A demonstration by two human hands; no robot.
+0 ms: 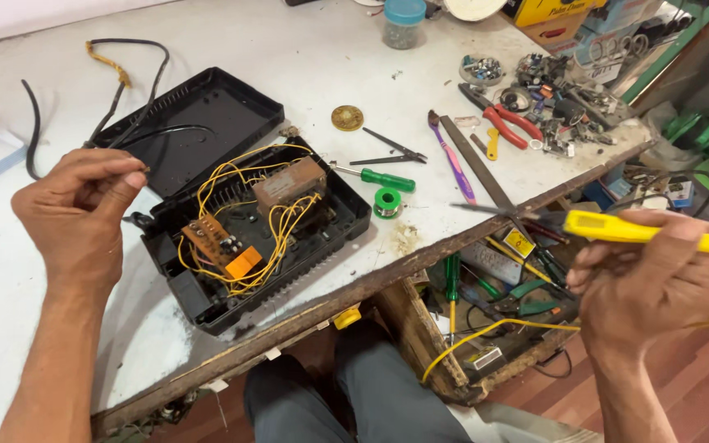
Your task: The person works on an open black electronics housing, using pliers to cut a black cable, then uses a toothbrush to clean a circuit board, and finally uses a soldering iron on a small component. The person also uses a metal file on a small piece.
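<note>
Soldering iron (642, 231), yellow handle, held in right hand (654, 283): grip fully closed round the handle, tip pointing left, out past the desk (305, 57) edge and above an open drawer of tools (502, 287). Left hand (75, 215) up over the desk's left side, thumb + fingers pinched shut on sth thin, looks like a wire end, can't tell for sure. Open black case (244, 226) w/ yellow wiring + circuit board sits on the desk btw the two hands, well apart from the iron; solder spool (387, 201) and green screwdriver (375, 176) just right of it.
</note>
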